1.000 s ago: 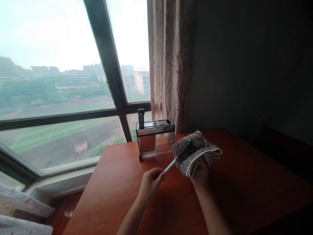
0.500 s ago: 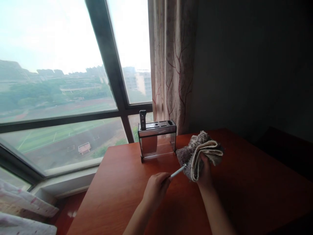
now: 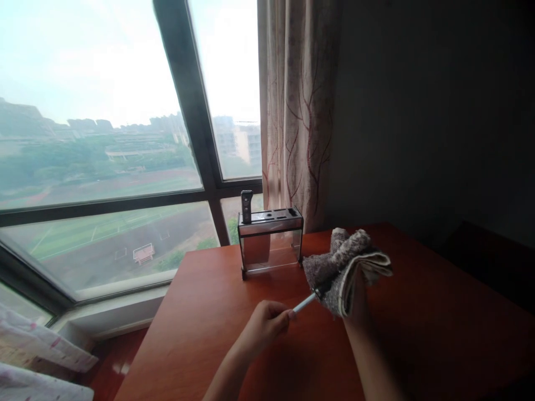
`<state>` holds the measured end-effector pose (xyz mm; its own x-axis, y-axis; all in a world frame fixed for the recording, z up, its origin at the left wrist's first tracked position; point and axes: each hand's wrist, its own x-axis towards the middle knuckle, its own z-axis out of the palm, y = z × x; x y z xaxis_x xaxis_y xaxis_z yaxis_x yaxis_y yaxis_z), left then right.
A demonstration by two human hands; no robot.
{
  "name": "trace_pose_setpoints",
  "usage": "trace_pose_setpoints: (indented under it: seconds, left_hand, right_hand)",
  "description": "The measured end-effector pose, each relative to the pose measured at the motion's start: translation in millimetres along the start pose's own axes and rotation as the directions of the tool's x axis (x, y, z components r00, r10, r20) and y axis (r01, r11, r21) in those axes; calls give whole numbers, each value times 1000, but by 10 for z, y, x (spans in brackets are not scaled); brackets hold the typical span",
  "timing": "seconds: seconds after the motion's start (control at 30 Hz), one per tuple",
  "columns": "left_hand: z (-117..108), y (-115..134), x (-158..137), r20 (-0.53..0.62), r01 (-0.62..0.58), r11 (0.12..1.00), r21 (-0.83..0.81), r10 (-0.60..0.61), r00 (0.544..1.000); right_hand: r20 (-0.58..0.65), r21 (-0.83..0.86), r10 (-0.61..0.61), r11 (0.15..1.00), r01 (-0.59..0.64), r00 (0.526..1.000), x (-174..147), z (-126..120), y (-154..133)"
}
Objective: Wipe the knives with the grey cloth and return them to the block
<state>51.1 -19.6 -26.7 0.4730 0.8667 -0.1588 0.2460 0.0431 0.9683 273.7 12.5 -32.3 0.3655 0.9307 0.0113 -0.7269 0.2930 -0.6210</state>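
My left hand (image 3: 271, 322) is closed around the thin white handle of a utensil (image 3: 304, 304). Its other end has a small metal part and disappears into a folded cloth (image 3: 334, 267), so I cannot make out its kind. The cloth is shaggy grey-brown with a pale underside and is bunched around that end. My right hand (image 3: 358, 301) grips the cloth from below, its fingers mostly hidden behind the folds. Both hands are above the red-brown table (image 3: 200, 328).
Beyond my hands a clear-sided knife block (image 3: 271, 218) stands near the table's back edge, one black-handled knife (image 3: 246, 207) upright in its left slot. A window (image 3: 104, 156) rises behind on the left, beside a patterned curtain (image 3: 301, 111). A dark wall fills the right.
The cloth has turned and slid slightly to the right and down along the utensil's end with my right hand. My left hand has stayed on the handle, shifting a little.
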Motion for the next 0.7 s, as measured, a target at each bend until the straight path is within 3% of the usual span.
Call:
trace_pose_setpoints:
  seconds: [0.13,0.23,0.33,0.53,0.7]
  left_hand:
    - [0,-10,20,-148,-105,952,287,152,977]
    - [12,-14,-7,-214,-152,800,580,330,919]
    - [34,-43,-30,-265,-112,623,774,480,836]
    - [26,-59,-51,-261,-104,455,884,665,700]
    - [-17,-65,-44,-280,-93,464,881,670,687]
  right_hand:
    - [-71,26,70,997,-68,995,71,-42,97]
    - [-139,-21,-4,1000,1,990,92,-67,132]
    - [-204,-68,-77,996,64,976,99,-75,154]
    - [-243,-85,-111,992,93,964,119,-108,202]
    - [-184,-45,-42,998,34,982,130,-147,219]
